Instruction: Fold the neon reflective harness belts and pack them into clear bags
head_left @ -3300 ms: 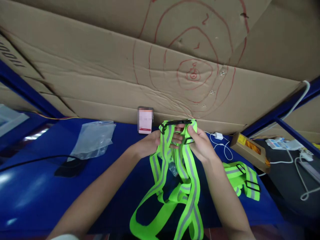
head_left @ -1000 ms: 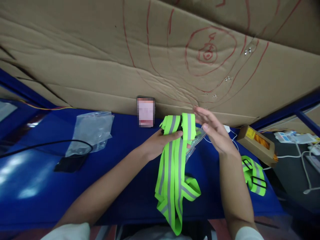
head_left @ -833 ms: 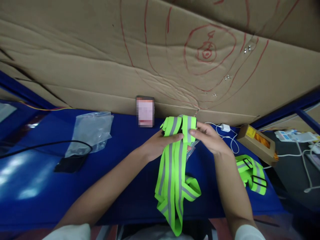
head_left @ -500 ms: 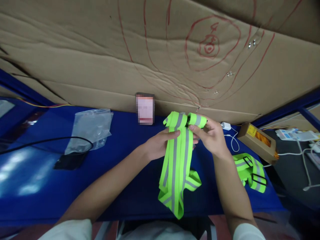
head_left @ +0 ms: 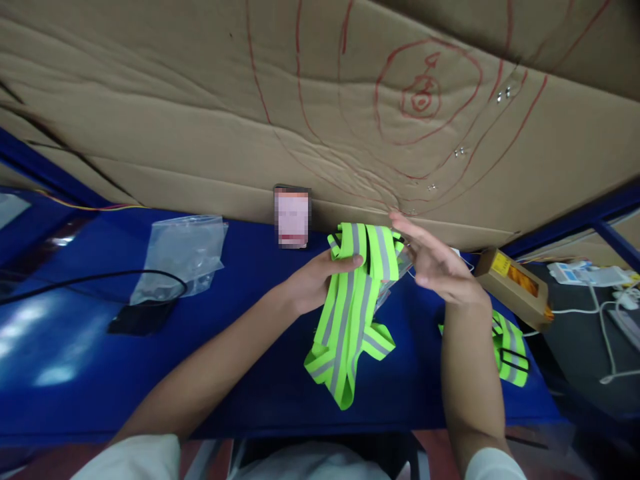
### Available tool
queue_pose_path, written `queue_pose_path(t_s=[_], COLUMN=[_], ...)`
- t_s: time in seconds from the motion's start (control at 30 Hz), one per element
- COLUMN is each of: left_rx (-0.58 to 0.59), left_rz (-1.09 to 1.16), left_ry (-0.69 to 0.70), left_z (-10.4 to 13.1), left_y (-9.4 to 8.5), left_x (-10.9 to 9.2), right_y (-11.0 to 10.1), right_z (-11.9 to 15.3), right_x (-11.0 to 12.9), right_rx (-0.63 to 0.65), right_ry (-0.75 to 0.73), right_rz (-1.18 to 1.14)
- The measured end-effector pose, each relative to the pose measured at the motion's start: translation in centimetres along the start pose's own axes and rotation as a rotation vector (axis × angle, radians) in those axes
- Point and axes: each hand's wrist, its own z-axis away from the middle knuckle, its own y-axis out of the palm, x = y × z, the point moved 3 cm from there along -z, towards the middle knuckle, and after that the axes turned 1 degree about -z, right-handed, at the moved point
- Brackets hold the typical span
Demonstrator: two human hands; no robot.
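Note:
A bundle of neon-green straps with grey stripes hangs over the blue table in long loops. Its upper left part is gripped by my left hand, thumb on top and the other fingers hidden behind. My right hand is just right of the bundle's top, fingers stretched out and raised, not closed on the straps. Something clear, like plastic, shows behind the straps near that hand. A second green strap with black buckles lies on the table at the right, partly covered by my right forearm.
Clear plastic bags and a black flat item lie on the blue table at the left, crossed by a black cable. A phone-like device leans on the cardboard wall. A brown box and white cables are at the right.
My right hand has let go of the straps, moved slightly right and opened. The strap end it held now hangs down over the bundle. The bundle's lower loops have shifted slightly left and up.

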Motion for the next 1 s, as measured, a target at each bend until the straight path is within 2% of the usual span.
queue_pose_path(t_s=[0.07,0.17,0.27,0.4,0.5,0.6,0.73,0.83,1.0], left_rx=[-0.033,-0.051,-0.074,0.010,0.110,0.159,0.160,0.152,0.048], left_rz=[-0.037,-0.117,-0.157,-0.040,0.108,0.177,0.199,0.221,0.206], left_ry=[0.033,0.036,0.053,0.001,-0.088,-0.122,-0.087,-0.043,0.067], left_z=[0.1,0.3,0.4,0.0,-0.6,-0.9,-1.0,-1.1,-0.9], left_y=[0.0,0.2,0.2,-0.1,-0.4,-0.6,-0.9,-1.1,-0.9], left_x=[-0.1,0.0,0.0,0.5,1.3,2.0,2.4,2.4,1.5], right_y=[-0.1,1.1,2.6,3.0,2.8,2.6,2.6,2.8,3.4], right_z=[0.0,-0.7,-1.5,-2.0,-1.8,-1.6,-1.4,-1.6,-2.0], right_x=[-0.6,-1.9,-2.5,-2.4,-2.4,-2.6,-2.5,-1.8,-1.6], right_rx=[-0.098,-0.224,-0.284,-0.375,-0.455,-0.496,-0.509,-0.485,-0.402], right_ry=[0.099,0.338,0.403,0.325,0.276,0.229,0.123,-0.022,-0.265], right_rz=[-0.140,-0.259,-0.354,-0.341,-0.233,-0.117,0.043,0.249,0.502])
